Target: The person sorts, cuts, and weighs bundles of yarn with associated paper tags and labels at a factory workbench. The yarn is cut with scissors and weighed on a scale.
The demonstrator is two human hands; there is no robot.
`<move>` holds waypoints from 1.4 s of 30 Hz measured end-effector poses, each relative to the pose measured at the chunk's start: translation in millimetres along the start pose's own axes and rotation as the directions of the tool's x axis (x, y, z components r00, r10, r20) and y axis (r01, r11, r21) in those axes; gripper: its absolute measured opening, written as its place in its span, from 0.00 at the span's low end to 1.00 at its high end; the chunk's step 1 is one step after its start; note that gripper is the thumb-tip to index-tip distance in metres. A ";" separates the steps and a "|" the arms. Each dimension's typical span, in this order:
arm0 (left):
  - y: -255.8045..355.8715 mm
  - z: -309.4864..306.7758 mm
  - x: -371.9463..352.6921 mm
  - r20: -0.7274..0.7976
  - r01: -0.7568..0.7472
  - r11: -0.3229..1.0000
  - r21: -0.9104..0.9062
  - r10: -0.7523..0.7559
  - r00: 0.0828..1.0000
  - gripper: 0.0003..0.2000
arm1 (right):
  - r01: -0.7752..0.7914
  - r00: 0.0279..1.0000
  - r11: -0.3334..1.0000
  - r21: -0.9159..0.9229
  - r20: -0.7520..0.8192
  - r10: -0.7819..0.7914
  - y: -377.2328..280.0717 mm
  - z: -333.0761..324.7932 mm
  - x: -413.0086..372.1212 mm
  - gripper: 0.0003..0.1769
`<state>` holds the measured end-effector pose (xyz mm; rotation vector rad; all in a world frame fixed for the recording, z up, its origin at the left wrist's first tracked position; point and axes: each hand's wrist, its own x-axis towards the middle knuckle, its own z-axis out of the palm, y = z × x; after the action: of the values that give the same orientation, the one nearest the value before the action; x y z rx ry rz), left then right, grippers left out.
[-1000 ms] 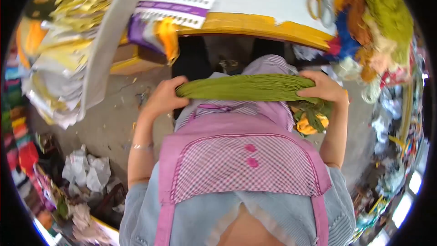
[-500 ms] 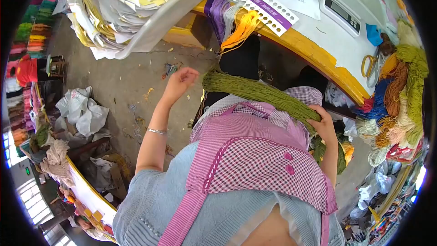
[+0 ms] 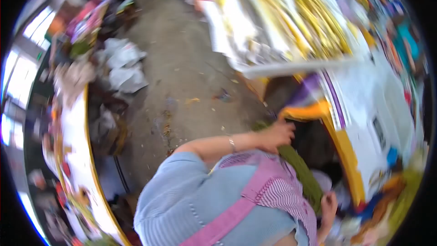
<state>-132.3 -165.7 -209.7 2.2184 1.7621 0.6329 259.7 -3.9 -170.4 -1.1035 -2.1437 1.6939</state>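
Observation:
A long green skein of yarn (image 3: 300, 171) stretches down across my lap, over the pink checked apron. My left hand (image 3: 276, 136), with a silver bracelet at the wrist, lies across its upper part with the fingers curled round it; a bit of green shows beyond the hand. Down at the lower end of the skein is my right hand (image 3: 328, 205), its fingers bent in against the yarn. Motion blur softens both hands. Orange thread (image 3: 307, 110) hangs from a holed card (image 3: 334, 102) at the table edge, just above my left hand.
A white tray (image 3: 296, 67) packed with papers and yellow envelopes juts out over the floor. The yellow-edged table (image 3: 348, 164) curves along my right. Another white table (image 3: 79, 132) stands at left, near white plastic bags (image 3: 125, 66). Thread scraps litter the floor (image 3: 191, 82).
My left hand has come from free air onto the upper part of the skein. The view has swung left, so tray and tables appear shifted, and the picture is blurred.

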 end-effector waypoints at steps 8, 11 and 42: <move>-10.7 -28.9 -23.5 -0.098 0.271 0.859 -0.434 -0.344 0.934 0.19 | 0.096 0.994 0.981 -0.170 0.076 -0.084 -4.7 -0.3 16.4 0.06; -7.9 -50.7 -27.8 -0.089 0.314 0.853 -0.417 -0.382 0.920 0.18 | 0.157 0.986 0.931 -0.330 0.102 -0.130 -12.3 10.0 27.0 0.08; -14.1 -72.7 -11.5 -0.074 0.379 0.554 -0.741 -0.629 0.774 0.09 | -0.066 0.965 0.993 -0.103 -0.260 0.038 -43.8 -33.6 -48.1 0.20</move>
<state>-180.9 -179.2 -154.3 1.0384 1.7688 1.3076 293.9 -12.8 -106.3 -1.3395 -2.0799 1.3768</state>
